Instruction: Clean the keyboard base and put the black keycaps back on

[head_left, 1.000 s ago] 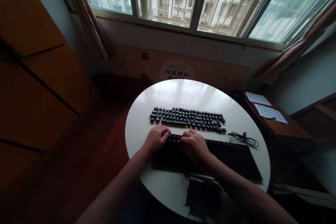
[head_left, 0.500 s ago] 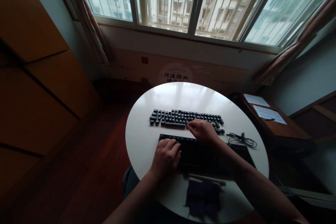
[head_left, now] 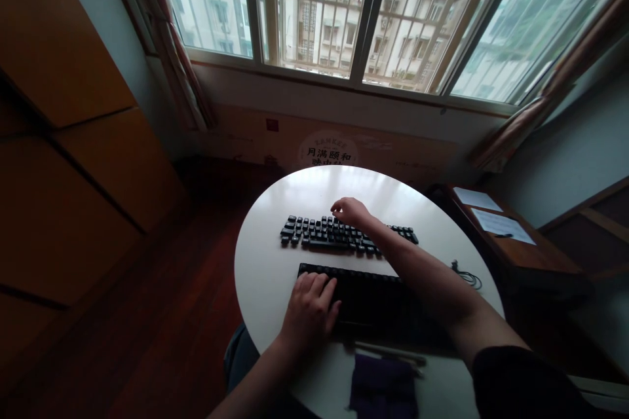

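Observation:
Loose black keycaps (head_left: 324, 243) lie on the white round table (head_left: 268, 209), set out in rows like a keyboard. Nearer to me sits a black keyboard (head_left: 368, 301), with caps visible along its far edge. My left hand (head_left: 312, 301) rests on the keyboard's left end, its fingers laid over the surface and the thumb apart. My right hand (head_left: 351, 211) is at the far row of the keycaps, fingers bent and thumb and forefinger drawn close together. What sits between those fingertips, if anything, is too small to make out. My right forearm covers part of both the keycaps and the keyboard.
A dark coiled cable (head_left: 466, 275) lies at the table's right. Close to me are a purple cloth (head_left: 383, 386) and a thin rod-like tool (head_left: 390, 353). A wooden side table (head_left: 545, 258) with papers (head_left: 504, 226) and a pen stands at right.
My right hand has moved away from me and slightly left, from the near row of keycaps to the far row. My left hand stays on the keyboard. The view has tilted slightly up.

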### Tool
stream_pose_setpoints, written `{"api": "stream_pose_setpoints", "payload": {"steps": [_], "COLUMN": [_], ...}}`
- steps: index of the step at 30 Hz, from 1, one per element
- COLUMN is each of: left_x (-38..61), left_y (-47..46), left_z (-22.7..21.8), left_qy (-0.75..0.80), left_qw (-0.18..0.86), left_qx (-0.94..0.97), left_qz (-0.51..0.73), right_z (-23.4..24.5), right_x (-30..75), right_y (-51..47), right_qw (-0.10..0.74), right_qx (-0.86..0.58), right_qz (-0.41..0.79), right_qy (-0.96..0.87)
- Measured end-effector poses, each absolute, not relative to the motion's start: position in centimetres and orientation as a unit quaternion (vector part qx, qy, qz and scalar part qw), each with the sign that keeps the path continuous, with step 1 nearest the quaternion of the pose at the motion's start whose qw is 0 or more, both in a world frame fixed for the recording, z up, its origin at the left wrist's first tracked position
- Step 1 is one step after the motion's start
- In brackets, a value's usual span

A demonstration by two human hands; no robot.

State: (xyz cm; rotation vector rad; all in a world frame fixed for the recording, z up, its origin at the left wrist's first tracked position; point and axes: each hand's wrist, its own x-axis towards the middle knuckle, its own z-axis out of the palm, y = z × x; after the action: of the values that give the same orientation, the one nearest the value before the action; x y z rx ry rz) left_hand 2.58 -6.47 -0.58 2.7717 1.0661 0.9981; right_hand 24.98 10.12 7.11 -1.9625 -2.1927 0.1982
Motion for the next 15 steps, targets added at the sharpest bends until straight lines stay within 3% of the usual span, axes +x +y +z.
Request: {"api": "stream_pose_setpoints", "payload": {"steps": [15], "left_x": [2.6], "left_y": [-6.4], "left_z": [-1.0], "left_qy": [0.351], "left_qw": [0.006], "left_qx": [0.878], "left_qz": [0.325], "right_z": [4.4], "right_x": [24.5], "right_y": [13.4], "right_qw": [0.077], "right_qx": [-0.656], "right_qz": [0.121], "right_qy": [-0.741]}}
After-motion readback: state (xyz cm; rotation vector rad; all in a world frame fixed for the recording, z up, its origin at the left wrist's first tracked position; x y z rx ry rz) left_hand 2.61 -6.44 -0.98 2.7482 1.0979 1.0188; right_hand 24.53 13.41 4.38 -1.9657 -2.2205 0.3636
